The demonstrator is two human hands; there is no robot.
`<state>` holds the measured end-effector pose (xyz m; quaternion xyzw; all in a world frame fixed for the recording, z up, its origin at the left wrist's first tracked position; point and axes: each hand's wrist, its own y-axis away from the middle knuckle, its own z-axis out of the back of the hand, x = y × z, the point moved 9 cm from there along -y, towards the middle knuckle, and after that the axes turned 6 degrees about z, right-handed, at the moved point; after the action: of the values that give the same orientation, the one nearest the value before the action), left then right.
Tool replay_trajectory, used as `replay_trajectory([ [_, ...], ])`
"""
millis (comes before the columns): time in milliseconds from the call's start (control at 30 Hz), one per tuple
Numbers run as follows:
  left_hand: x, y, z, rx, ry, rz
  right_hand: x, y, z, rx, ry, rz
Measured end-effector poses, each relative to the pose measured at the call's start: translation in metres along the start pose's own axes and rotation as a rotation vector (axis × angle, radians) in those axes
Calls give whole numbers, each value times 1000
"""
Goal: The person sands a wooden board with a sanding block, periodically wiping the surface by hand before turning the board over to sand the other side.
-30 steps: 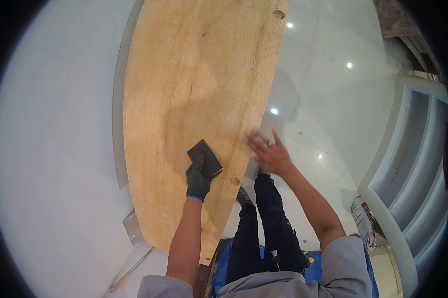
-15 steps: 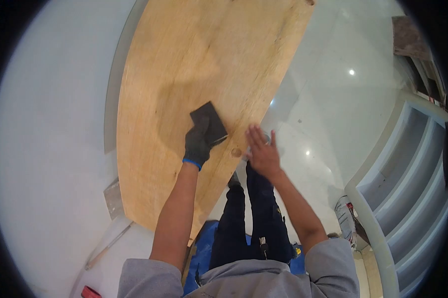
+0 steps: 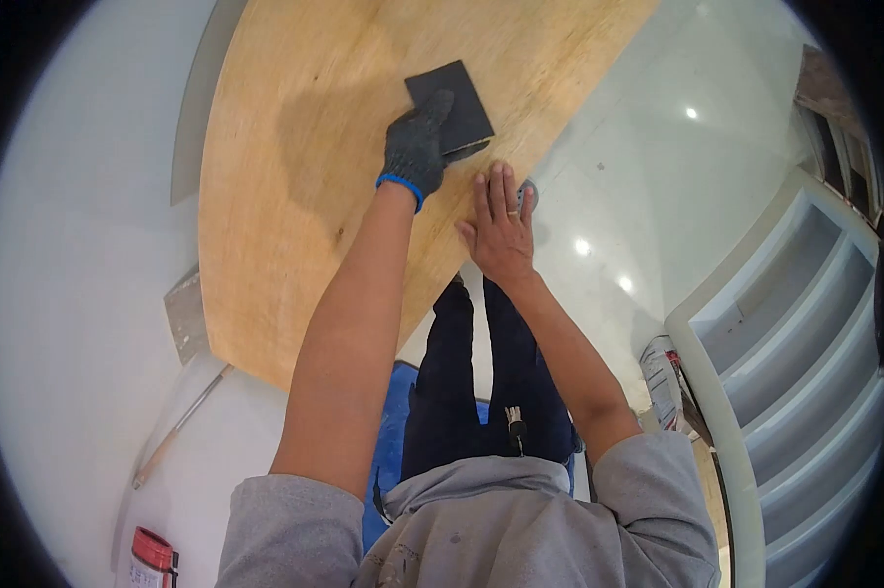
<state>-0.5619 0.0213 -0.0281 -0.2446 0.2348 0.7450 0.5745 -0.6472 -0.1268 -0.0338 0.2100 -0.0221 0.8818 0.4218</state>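
Observation:
My left hand, in a dark knit glove with a blue cuff, grips a dark piece of sandpaper with a pale lower edge. The thumb lies across its top, and the underside is hidden against the large light-brown wooden panel. Bare except for a ring, my right hand rests near the panel's right edge with its fingers stretched out. It holds nothing and sits just below and right of the sandpaper.
A white shelf-like unit stands at the right, with a printed bag beside it. On the left are a grey flat plate, a thin rod and a red-topped container. Something blue lies near my legs.
My left hand has slid the sandpaper forward and right along the panel. My right hand has shifted up in view and lies flatter near the edge. The view has also moved somewhat.

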Motion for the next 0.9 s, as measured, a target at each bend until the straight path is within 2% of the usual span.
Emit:
replay_trajectory([
  [67,26,1,-11,101,442,426,-9,2,-3,65,39,28],
  [133,32,9,-23,136,820,749,-30,-16,9,92,169,90],
  [200,41,18,-39,110,1140,972,-66,-46,24,48,242,28],
  [267,62,14,-57,92,1181,849,-97,-79,54,-167,272,62],
  [333,61,16,-59,88,1229,873,-109,-109,72,-195,309,93],
  [400,42,20,-43,95,1277,1049,-113,-114,79,-231,290,102],
  [467,65,18,-56,58,1227,847,-109,-112,79,-271,208,89],
  [533,67,15,-57,47,1242,876,-104,-107,79,-190,156,38],
  [567,52,19,-49,62,1284,1012,-101,-99,82,-145,130,9],
  [600,40,25,-45,76,1324,1149,-103,-88,92,-200,-145,-66],
  [633,35,22,-42,91,1313,1147,-106,-75,99,-253,-421,-138],
  [667,34,21,-41,99,1299,1146,-114,-57,79,-172,-1046,-332],
  [700,35,23,-40,104,1282,1149,-107,-34,52,-58,-1668,-534],
  [733,33,18,-30,111,1126,983,-71,-14,40,237,-2338,-437],
  [767,29,14,-22,125,969,817,-59,32,12,481,-2481,-462],
  [800,29,14,-24,130,934,774,-93,116,-72,520,-2222,-810],
  [833,28,14,-26,132,899,731,-160,247,-174,519,-1666,-1195],
  [867,37,20,-35,126,980,811,-220,360,-227,516,-1213,-1422],
  [900,47,17,-40,109,1055,872,-242,344,-218,445,-1160,-1434],
])
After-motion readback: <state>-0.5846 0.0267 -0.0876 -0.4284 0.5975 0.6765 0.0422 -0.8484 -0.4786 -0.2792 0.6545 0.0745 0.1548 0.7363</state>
